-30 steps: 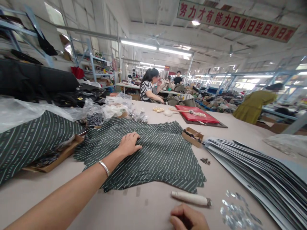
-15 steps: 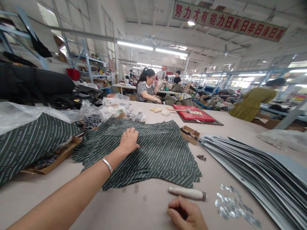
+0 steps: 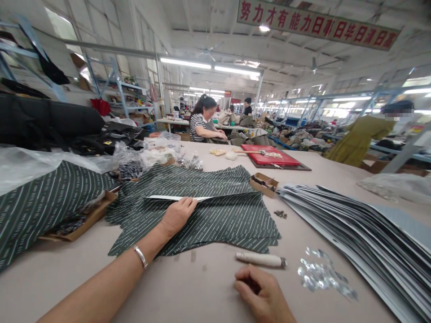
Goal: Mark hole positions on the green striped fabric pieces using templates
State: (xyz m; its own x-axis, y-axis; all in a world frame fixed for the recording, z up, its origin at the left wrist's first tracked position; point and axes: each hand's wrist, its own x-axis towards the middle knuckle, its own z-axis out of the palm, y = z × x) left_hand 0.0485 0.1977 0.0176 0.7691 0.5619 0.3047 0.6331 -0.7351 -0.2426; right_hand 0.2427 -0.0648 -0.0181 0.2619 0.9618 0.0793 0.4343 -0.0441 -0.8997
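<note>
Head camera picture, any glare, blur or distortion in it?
Head view: the ceiling tubes glare white and the loose metal pieces glint; head view: the small lettering on the patterned fabric looks soft; head view: the blue shelving leans at the left edge, probably from wide-angle distortion.

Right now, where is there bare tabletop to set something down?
Bare beige tabletop lies between the left forearm, right hand and dark green striped fabric. Right of that hand is crowded: silvery discs beside stacked dark sheets.
</note>
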